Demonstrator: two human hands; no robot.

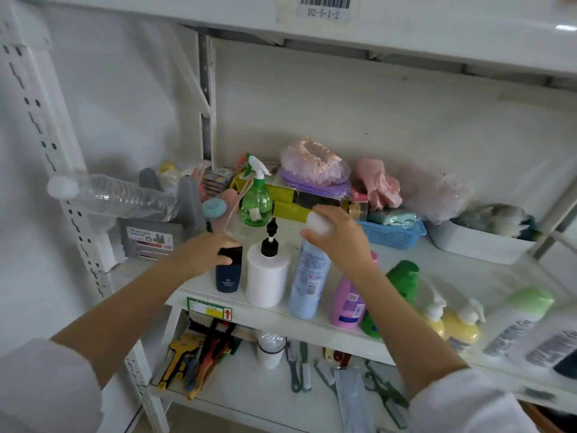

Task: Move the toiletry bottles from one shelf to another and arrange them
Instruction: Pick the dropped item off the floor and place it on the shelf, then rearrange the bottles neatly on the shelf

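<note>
A row of toiletry bottles stands along the front edge of the middle shelf (315, 331). My left hand (203, 253) grips the black cap of a small dark blue bottle (228, 278) at the row's left end. Beside it stands a white pump bottle (267, 279). My right hand (340, 237) grips the white cap of a tall light blue bottle (307, 282). Further right stand a pink bottle (348, 304), a green bottle (402, 281), two yellow pump bottles (449, 326) and a pale bottle with a green cap (527, 323).
Behind the row sit a green spray bottle (256, 201), a blue basket (390, 234), a white tub (477, 245) and bagged items. A clear plastic water bottle (118, 195) lies at the left on a grey holder. The lower shelf holds brushes and tools (199, 351).
</note>
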